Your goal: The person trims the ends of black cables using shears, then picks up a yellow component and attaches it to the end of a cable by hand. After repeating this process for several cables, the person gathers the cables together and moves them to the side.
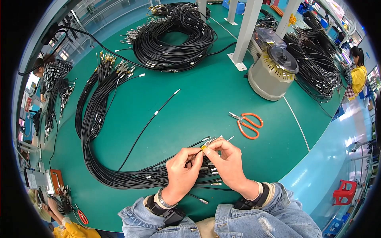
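Note:
Above the near side of the green table, my left hand (183, 168) and my right hand (228, 163) meet fingertip to fingertip. Both are closed in a pinch around a small yellow piece (204, 147) at the end of a black cable. Fingers cover most of that end, so its exact shape is hidden. Beneath and around my hands lies a long bundle of black cables (89, 146), which curves away to the far left. Metal-tipped ends show beside my right hand. Orange-handled scissors (249, 125) lie spread to the right of my hands.
A large coil of black cables (174, 65) sits at the back. One single cable (143, 129) lies left of centre. A round beige machine (272, 77) stands by grey posts (247, 35) at right. Other people work around the edges; a red stool (344, 192) stands on the floor.

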The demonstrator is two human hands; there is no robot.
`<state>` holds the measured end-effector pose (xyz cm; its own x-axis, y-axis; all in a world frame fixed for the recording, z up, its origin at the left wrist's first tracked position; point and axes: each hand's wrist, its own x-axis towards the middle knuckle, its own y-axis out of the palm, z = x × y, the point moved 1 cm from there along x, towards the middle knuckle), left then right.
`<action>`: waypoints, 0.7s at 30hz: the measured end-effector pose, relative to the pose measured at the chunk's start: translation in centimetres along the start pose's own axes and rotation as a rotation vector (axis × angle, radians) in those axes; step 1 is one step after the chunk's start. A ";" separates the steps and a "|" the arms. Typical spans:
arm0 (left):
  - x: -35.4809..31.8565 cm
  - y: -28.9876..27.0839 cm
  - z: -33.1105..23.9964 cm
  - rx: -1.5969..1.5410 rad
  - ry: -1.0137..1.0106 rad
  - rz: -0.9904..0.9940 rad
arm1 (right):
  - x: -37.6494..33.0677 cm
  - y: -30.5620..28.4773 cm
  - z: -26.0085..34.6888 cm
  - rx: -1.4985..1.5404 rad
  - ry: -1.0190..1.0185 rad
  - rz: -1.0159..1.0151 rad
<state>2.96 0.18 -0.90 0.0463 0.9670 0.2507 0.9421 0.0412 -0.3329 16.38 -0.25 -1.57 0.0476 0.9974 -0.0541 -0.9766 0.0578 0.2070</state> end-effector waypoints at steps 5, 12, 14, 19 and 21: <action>-0.1 0.0 0.1 0.003 0.005 0.002 | 0.0 0.0 0.0 0.003 0.002 -0.003; -0.3 0.2 0.1 0.063 0.100 -0.036 | 0.1 0.1 -0.5 0.010 -0.022 -0.054; -0.3 0.4 0.1 0.111 0.213 -0.098 | 0.0 0.1 -0.5 0.015 -0.022 -0.052; 0.1 0.4 0.1 0.224 0.417 -0.090 | -0.2 0.1 -0.5 0.043 -0.016 -0.040; 0.2 0.3 0.1 0.263 0.417 -0.075 | -0.2 0.1 -0.5 0.054 -0.013 -0.036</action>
<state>3.23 0.40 -1.01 0.1615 0.7781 0.6071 0.8345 0.2207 -0.5048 16.20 -0.50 -2.03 0.0858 0.9950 -0.0504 -0.9616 0.0959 0.2571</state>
